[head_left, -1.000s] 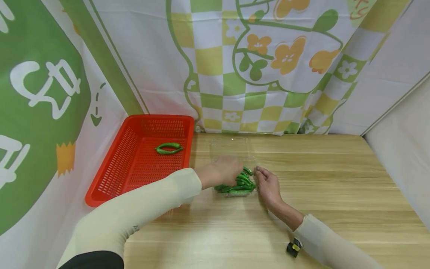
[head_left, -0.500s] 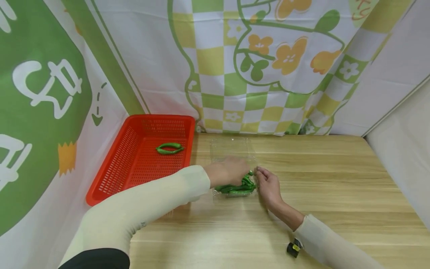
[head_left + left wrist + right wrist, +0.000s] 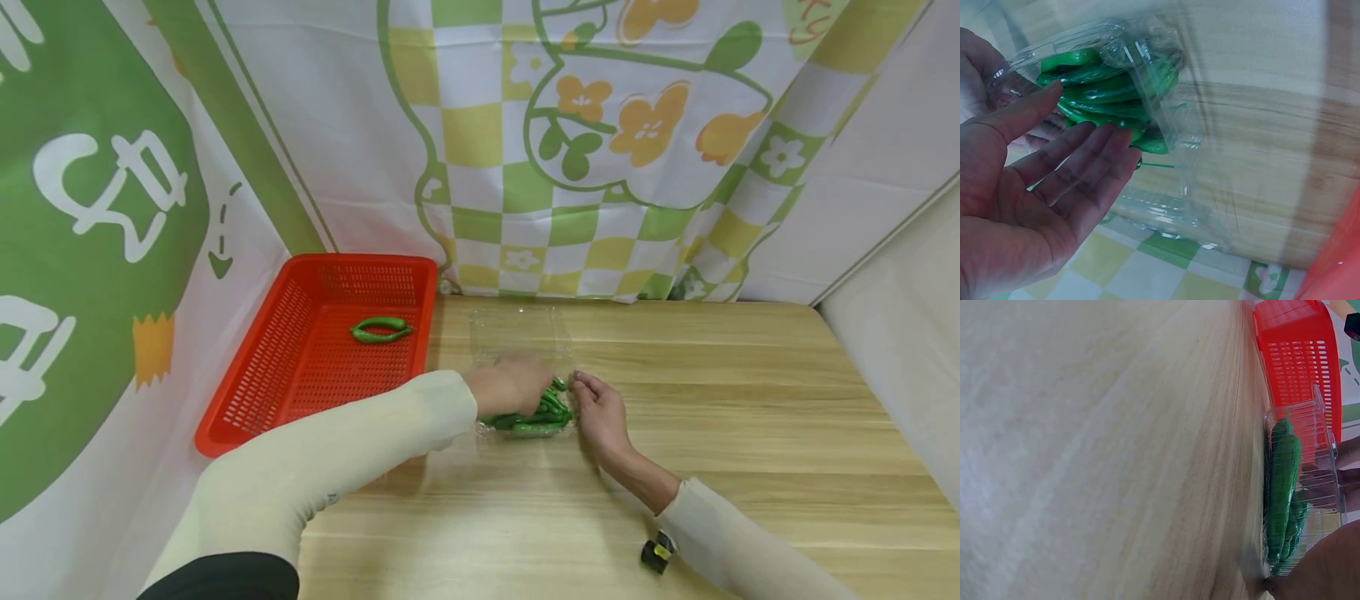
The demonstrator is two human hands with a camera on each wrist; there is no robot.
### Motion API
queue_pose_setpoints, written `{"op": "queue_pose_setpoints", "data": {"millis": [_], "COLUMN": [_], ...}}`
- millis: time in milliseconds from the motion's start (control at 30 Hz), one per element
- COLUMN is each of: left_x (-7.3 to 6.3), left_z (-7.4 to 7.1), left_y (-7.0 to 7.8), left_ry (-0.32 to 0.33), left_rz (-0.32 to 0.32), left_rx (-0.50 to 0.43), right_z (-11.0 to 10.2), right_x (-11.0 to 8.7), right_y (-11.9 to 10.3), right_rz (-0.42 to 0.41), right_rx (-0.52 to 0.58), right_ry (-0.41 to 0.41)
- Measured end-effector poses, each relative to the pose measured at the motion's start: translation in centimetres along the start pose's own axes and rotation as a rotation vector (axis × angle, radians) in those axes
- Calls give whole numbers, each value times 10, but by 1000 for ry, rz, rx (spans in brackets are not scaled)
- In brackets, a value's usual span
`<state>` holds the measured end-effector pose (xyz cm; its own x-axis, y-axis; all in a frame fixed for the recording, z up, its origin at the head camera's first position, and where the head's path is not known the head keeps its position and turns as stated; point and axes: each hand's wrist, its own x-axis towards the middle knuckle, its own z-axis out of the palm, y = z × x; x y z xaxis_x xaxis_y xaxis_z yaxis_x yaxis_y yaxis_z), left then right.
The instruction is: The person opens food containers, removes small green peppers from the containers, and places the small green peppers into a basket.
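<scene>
Several long green peppers [image 3: 538, 429] lie side by side in a clear plastic box [image 3: 1169, 119], whose lid [image 3: 517, 329] is folded back toward the curtain. Over the peppers reaches my left hand [image 3: 517, 383]. In the left wrist view that hand [image 3: 1054, 194] has loosely bent fingers, with fingertips right at the peppers [image 3: 1104, 90] and a gap between thumb and fingers. My right hand [image 3: 603, 417] pinches the right edge of the box with thumb and fingertips. From the right wrist, peppers [image 3: 1282, 494] show through the box wall.
To the left stands a red perforated basket [image 3: 430, 292] with two green peppers [image 3: 378, 337] in it. A patterned curtain [image 3: 525, 200] hangs behind the wooden table [image 3: 750, 400]. A small black object [image 3: 655, 556] sits by the right sleeve.
My left hand has shifted slightly right over the peppers, and they lie a little differently under it. The right hand keeps its place at the box edge.
</scene>
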<state>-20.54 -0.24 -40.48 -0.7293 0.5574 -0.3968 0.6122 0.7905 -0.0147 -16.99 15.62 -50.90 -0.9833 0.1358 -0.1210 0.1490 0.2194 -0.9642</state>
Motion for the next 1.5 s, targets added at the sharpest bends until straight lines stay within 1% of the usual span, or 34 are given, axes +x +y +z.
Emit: {"op": "queue_pose_setpoints", "data": {"millis": [267, 433, 500, 733, 967, 1133, 1300, 1367, 1500], "left_x": [0, 0, 0, 0, -2, -2, 0, 0, -1], "left_z": [4, 5, 6, 6, 6, 6, 8, 9, 10], "left_y": [-1, -1, -2, -2, -1, -1, 0, 0, 0], "left_ry": [-57, -61, -58, -89, -101, -124, -139, -140, -138], "left_rz": [-19, -17, -11, 5, 30, 31, 37, 38, 41], "left_rx": [-8, -28, -22, -25, 13, -8, -4, 4, -10], "right_z": [0, 0, 0, 0, 0, -1, -1, -1, -2], "right_x": [1, -1, -1, 0, -1, -2, -2, -2, 1], "right_y": [1, -1, -1, 0, -1, -3, -3, -2, 1], "right_rz": [6, 4, 2, 5, 10, 9, 16, 18, 16], "right_rx": [7, 5, 4, 16, 16, 13, 27, 34, 36], "right_ry": [-13, -17, -15, -11, -15, -15, -24, -31, -41]}}
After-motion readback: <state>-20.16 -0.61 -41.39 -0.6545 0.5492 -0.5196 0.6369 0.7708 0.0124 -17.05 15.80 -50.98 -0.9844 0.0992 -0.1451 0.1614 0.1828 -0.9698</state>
